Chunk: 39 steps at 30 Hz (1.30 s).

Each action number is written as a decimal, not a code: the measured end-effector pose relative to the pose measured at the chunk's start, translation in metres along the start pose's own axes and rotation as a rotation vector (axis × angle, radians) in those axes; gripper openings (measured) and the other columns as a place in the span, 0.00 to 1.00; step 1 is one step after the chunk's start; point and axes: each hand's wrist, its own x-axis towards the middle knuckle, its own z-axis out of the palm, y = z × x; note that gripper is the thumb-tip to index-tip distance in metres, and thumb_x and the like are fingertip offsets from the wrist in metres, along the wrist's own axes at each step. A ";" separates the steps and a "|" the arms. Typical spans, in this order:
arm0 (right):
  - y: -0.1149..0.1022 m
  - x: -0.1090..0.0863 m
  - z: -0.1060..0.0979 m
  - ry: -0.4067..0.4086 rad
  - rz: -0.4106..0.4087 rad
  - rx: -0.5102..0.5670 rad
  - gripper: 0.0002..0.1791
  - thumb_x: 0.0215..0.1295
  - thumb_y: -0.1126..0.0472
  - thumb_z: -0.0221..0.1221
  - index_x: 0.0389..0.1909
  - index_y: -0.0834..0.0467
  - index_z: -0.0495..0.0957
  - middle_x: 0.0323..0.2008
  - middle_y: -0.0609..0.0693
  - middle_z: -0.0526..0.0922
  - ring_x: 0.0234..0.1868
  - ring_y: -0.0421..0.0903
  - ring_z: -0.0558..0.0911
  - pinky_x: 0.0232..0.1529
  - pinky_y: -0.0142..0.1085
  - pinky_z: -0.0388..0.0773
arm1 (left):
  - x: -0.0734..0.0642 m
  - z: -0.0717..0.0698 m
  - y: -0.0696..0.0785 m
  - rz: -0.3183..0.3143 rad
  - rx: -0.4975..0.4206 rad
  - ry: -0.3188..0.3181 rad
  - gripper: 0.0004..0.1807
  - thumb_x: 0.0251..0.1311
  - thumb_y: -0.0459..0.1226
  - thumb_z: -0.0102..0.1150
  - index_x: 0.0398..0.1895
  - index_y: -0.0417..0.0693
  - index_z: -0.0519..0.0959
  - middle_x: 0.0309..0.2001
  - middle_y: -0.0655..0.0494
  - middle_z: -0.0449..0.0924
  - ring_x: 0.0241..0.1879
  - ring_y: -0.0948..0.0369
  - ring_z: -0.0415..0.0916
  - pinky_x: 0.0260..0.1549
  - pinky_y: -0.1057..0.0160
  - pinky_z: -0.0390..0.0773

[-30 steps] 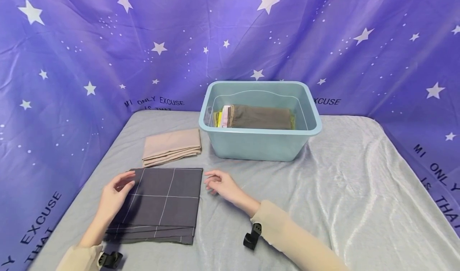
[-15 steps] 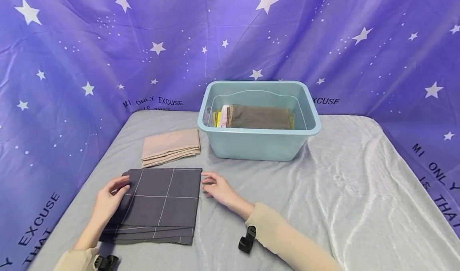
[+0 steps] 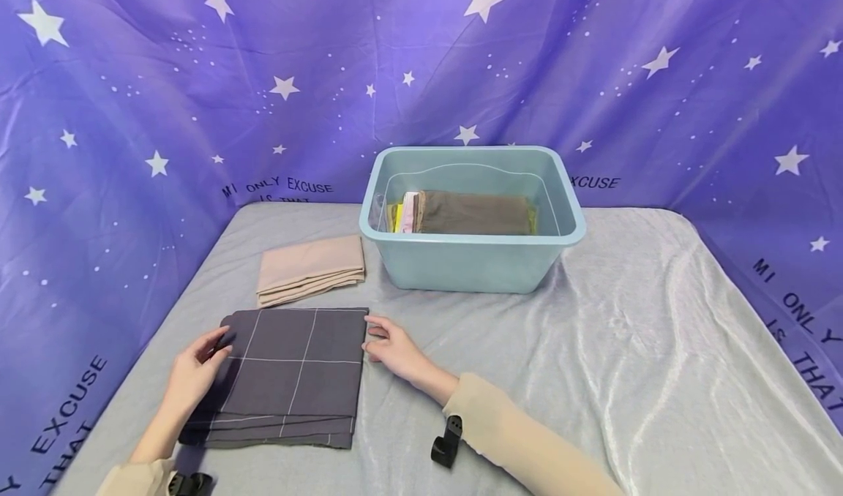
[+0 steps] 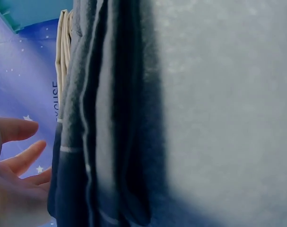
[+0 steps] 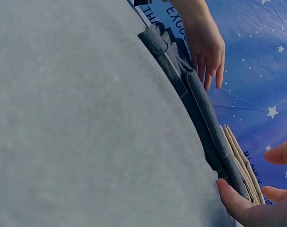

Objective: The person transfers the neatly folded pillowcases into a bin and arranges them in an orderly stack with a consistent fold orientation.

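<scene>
A dark grey cloth (image 3: 296, 361) with thin white grid lines lies folded flat, its layered edges toward the person. My left hand (image 3: 187, 375) rests at its left edge, fingers loosely bent and apart from the thumb. At the upper right edge is my right hand (image 3: 398, 353), fingertips right at the fold. In the left wrist view the cloth's stacked folds (image 4: 77, 156) stand beside the spread left fingers. The right wrist view has a right fingertip (image 5: 223, 187) at the cloth's corner, with the left hand (image 5: 207, 42) beyond.
Behind the grey cloth lies a folded beige cloth (image 3: 309, 265). A light blue plastic bin (image 3: 461, 265) stands at the back centre, holding an upright folded brown cloth (image 3: 474, 213) and yellow and pink ones. A pale grey velvety cover (image 3: 560, 379) lies over the table, with a purple star curtain (image 3: 329, 57) around it.
My left hand has slid left and slightly toward the person, with the cloth's upper left corner now showing. The right hand has come left to the cloth's right edge.
</scene>
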 end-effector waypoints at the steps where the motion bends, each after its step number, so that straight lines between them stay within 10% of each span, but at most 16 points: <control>1: 0.003 0.002 0.000 0.000 0.005 0.004 0.28 0.58 0.71 0.49 0.61 0.68 0.57 0.55 0.70 0.63 0.46 0.59 0.75 0.39 0.39 0.76 | 0.000 0.000 0.000 -0.001 -0.006 -0.005 0.18 0.56 0.29 0.52 0.49 0.28 0.71 0.48 0.29 0.69 0.39 0.92 0.56 0.38 0.89 0.59; 6: 0.008 0.003 0.001 0.010 0.027 0.000 0.30 0.59 0.69 0.50 0.63 0.65 0.54 0.57 0.69 0.62 0.47 0.56 0.75 0.40 0.38 0.76 | -0.001 -0.001 -0.005 -0.004 0.038 -0.037 0.20 0.56 0.30 0.52 0.51 0.28 0.69 0.50 0.28 0.68 0.44 0.87 0.59 0.37 0.90 0.58; 13: 0.005 0.000 0.003 0.013 0.067 0.042 0.33 0.58 0.67 0.52 0.64 0.64 0.52 0.59 0.69 0.60 0.49 0.56 0.74 0.41 0.40 0.76 | -0.003 -0.005 -0.007 -0.062 0.085 -0.109 0.23 0.57 0.32 0.50 0.55 0.28 0.65 0.53 0.26 0.63 0.46 0.34 0.67 0.32 0.88 0.56; 34: 0.003 -0.008 0.011 -0.002 0.124 0.185 0.34 0.58 0.72 0.50 0.65 0.62 0.49 0.55 0.68 0.64 0.44 0.54 0.75 0.40 0.44 0.76 | -0.001 -0.009 -0.008 -0.185 0.143 -0.240 0.25 0.61 0.35 0.44 0.58 0.28 0.58 0.49 0.20 0.63 0.48 0.34 0.64 0.42 0.51 0.67; 39: 0.008 -0.006 0.010 -0.022 0.146 0.200 0.35 0.58 0.71 0.51 0.66 0.58 0.49 0.55 0.67 0.64 0.45 0.54 0.75 0.40 0.44 0.76 | 0.000 -0.011 -0.011 -0.170 0.147 -0.222 0.25 0.59 0.35 0.47 0.57 0.30 0.61 0.43 0.24 0.70 0.34 0.60 0.74 0.31 0.70 0.68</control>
